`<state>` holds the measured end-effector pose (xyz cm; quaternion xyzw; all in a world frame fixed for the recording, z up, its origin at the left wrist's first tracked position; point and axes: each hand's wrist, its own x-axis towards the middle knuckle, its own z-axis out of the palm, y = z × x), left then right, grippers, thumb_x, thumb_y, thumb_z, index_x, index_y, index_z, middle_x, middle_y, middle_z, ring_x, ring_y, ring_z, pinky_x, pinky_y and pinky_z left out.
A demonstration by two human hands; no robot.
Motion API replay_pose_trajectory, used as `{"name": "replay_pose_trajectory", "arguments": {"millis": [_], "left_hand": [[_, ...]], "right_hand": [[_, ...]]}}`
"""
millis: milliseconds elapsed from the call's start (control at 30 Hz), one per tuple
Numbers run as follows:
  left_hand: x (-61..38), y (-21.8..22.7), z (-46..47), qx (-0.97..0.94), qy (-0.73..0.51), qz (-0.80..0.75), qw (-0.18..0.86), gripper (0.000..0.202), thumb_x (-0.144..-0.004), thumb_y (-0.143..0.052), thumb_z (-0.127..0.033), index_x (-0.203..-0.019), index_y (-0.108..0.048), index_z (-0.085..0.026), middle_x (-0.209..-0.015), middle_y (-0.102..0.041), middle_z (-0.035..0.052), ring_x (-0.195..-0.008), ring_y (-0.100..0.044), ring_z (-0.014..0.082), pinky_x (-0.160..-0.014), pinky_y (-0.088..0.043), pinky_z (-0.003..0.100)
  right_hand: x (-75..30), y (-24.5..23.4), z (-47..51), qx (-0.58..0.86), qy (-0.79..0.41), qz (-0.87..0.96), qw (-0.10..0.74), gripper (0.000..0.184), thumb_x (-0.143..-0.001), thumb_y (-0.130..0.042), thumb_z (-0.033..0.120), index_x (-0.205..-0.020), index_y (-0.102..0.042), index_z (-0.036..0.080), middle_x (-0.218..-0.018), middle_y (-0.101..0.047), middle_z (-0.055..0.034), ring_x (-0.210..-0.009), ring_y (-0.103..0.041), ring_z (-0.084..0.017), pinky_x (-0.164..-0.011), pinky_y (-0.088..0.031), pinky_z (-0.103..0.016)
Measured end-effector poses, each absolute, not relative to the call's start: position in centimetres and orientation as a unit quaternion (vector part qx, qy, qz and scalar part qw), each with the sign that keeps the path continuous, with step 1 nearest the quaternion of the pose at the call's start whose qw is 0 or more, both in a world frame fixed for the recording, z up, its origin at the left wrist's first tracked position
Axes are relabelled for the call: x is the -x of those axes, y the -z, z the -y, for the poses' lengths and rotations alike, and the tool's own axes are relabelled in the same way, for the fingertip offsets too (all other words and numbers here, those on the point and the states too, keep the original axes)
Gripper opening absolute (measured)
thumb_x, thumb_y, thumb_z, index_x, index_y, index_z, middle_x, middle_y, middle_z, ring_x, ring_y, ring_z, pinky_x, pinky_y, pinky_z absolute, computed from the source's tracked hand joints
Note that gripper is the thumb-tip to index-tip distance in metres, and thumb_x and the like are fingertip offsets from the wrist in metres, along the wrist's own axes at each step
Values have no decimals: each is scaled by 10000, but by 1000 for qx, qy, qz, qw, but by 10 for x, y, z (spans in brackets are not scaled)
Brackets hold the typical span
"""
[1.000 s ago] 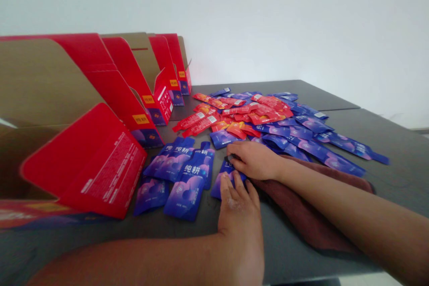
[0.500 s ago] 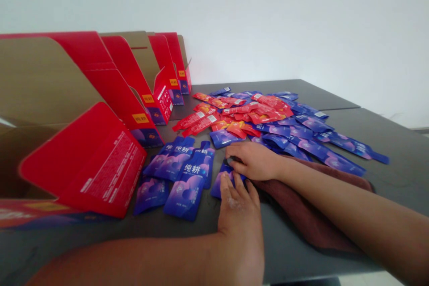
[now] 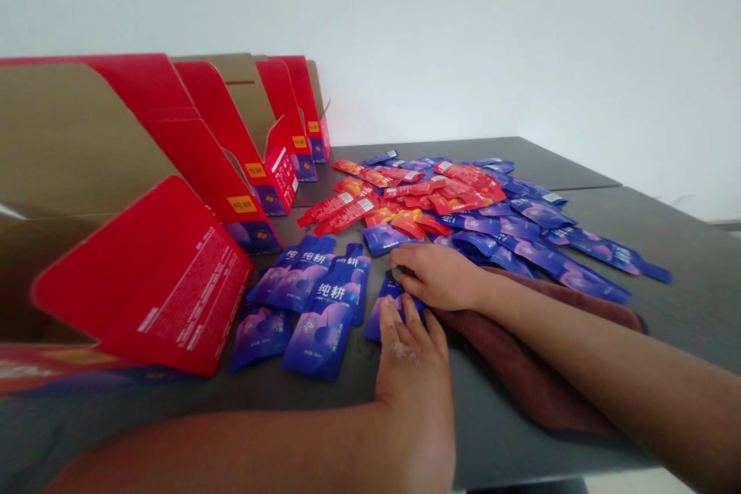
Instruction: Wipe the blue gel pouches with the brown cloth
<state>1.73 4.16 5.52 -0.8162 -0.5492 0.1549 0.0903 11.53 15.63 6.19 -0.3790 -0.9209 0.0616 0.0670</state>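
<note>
A blue-purple pouch [image 3: 379, 315] lies on the table, partly covered by my hands. Across its lower part rests my left hand [image 3: 412, 351], fingers spread and pressing it flat. Just above, my right hand [image 3: 437, 274] is closed with curled fingers at the pouch's upper end. A small dark thing [image 3: 399, 273] shows between its fingertips, too hidden to name. Beneath my right forearm lies a brown cloth [image 3: 538, 378]. To the left, several blue pouches [image 3: 321, 324] lie overlapping, printed side up.
Red cardboard boxes [image 3: 191, 285] with open flaps stand in a row along the left. Beyond my hands spreads a heap of red pouches [image 3: 428, 189] and blue pouches [image 3: 556, 258]. The grey table [image 3: 683, 309] meets a white wall [image 3: 463, 31] behind.
Almost nothing differs. My right hand has shifted very slightly at the pouch's upper end; my left hand stays in place on it.
</note>
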Motion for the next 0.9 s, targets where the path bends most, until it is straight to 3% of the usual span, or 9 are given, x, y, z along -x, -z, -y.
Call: {"name": "replay_pose_trajectory", "arguments": {"millis": [233,433,600,733,900], "left_hand": [[-18,-55,-42,815,-154,552,80,473,-932,-399,-202,-1402,-432,-163,-1436,-408,200,-1277,-431,360,-1067,-394,510],[-19,-56,-44,816,-150,552,86,468,-921,-438,-199,-1387,-451,-162,-1412,-451,193,-1260,-452,357,-1043,-428,513],[-19,-57,-43,816,-152,550,92,468,-927,-421,-208,-1390,-447,-143,-1417,-449,211,-1264,-454,349,-1043,-431,496],[-19,-56,-42,813,-159,551,98,491,-921,-439,-213,-1402,-426,-120,-1393,-483,234,-1260,-459,351,-1049,-427,466],[-19,-55,-42,818,-159,543,104,504,-915,-455,-220,-1409,-414,-129,-1418,-454,216,-1267,-450,356,-1066,-407,476]], "right_hand": [[-116,-62,-156,398,-58,913,66,118,-890,-457,240,-901,-565,192,-925,-659,-54,-815,-596,-169,-661,-359,-255],[-118,-59,-158,299,-121,939,120,107,-873,-484,207,-867,-586,173,-841,-636,-36,-767,-562,-146,-682,-375,-245],[-118,-57,-158,278,-181,930,160,209,-850,-525,187,-1055,-568,174,-779,-608,-3,-679,-528,-127,-635,-357,-235],[-116,-61,-154,268,-158,940,142,59,-844,-524,163,-865,-579,164,-793,-604,-21,-706,-515,-127,-644,-347,-234],[-116,-63,-154,305,-129,937,114,71,-859,-523,203,-833,-582,173,-788,-614,-22,-718,-526,-132,-649,-345,-235]]}}
